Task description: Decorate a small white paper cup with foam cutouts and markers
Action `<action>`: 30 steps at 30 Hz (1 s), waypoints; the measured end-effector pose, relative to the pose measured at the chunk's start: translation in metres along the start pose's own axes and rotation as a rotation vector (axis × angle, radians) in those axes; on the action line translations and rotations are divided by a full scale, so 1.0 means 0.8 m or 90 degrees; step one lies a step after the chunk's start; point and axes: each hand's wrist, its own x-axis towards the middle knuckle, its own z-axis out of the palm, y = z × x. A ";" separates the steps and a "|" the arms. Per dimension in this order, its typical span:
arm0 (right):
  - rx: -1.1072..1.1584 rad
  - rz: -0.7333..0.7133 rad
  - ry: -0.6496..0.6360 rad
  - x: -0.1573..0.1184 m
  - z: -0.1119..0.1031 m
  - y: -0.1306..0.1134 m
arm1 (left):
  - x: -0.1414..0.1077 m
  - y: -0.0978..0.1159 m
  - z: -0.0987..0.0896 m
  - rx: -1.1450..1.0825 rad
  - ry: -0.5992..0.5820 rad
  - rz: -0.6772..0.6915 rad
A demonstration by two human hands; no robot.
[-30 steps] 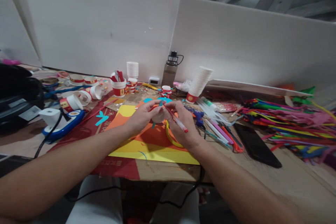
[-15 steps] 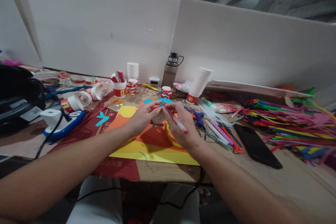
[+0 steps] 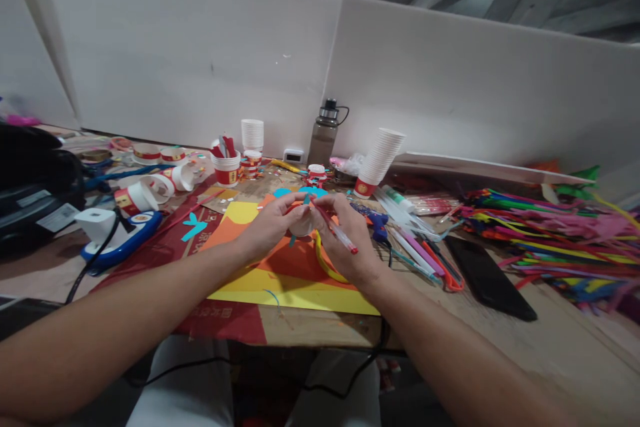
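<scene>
Over the cluttered table (image 3: pixel 585 340), the person appears to be mid-step, working with a pen on a small cup. The left hand (image 3: pixel 270 221) is curled, fingertips and thumb pinched on the cup; the right hand (image 3: pixel 356 240) is closed round the pen, its fingertips meeting the left's. The white cup (image 3: pixel 301 227) sits between both hands, above yellow paper (image 3: pixel 310 299) and orange paper (image 3: pixel 295 261); the red pen (image 3: pixel 346 240) slants across the right hand, its tip hidden. The next move seems to call for a steady cup and a light touch. Around lie a pipe-cleaner pile (image 3: pixel 540 233), a phone (image 3: pixel 493 277) and, just beyond the right hand, a glue gun (image 3: pixel 381 225); a yellow pipe cleaner (image 3: pixel 326 263) crowds the right hand from below.
</scene>
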 end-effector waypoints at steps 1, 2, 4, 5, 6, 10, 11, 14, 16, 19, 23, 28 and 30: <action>0.000 0.000 -0.001 0.000 0.000 0.000 | 0.000 0.000 0.000 0.001 0.002 -0.001; 0.001 0.001 -0.002 0.000 0.000 -0.001 | 0.000 0.001 0.000 0.001 0.002 -0.002; 0.003 0.000 -0.004 0.000 0.000 -0.001 | -0.001 0.001 0.000 -0.001 0.001 -0.002; 0.004 0.000 -0.006 0.000 0.000 -0.001 | -0.001 0.000 0.000 -0.001 0.000 -0.001; 0.005 0.000 -0.008 -0.001 0.000 -0.001 | -0.001 0.000 0.000 0.001 0.001 -0.001; 0.004 0.004 -0.008 0.000 0.000 0.000 | 0.000 -0.001 0.000 0.007 0.010 -0.004; 0.004 0.005 -0.006 0.000 0.000 0.000 | 0.000 -0.001 0.000 0.004 0.009 -0.004; 0.006 0.006 -0.006 0.000 -0.001 0.000 | -0.001 0.000 0.001 -0.007 0.006 -0.002; 0.007 0.006 -0.007 -0.001 -0.001 0.000 | -0.002 0.002 0.002 -0.009 0.010 -0.006; 0.007 0.008 -0.008 -0.001 -0.001 -0.001 | -0.003 0.005 0.004 -0.010 0.013 -0.013; 0.009 0.011 -0.008 0.000 -0.001 -0.002 | -0.002 0.005 0.004 -0.012 0.006 -0.012; 0.012 0.006 -0.013 0.001 -0.002 -0.002 | -0.002 0.002 0.003 -0.020 0.003 -0.005; 0.014 0.006 -0.011 0.001 -0.002 -0.002 | -0.002 0.002 0.003 -0.014 0.002 -0.004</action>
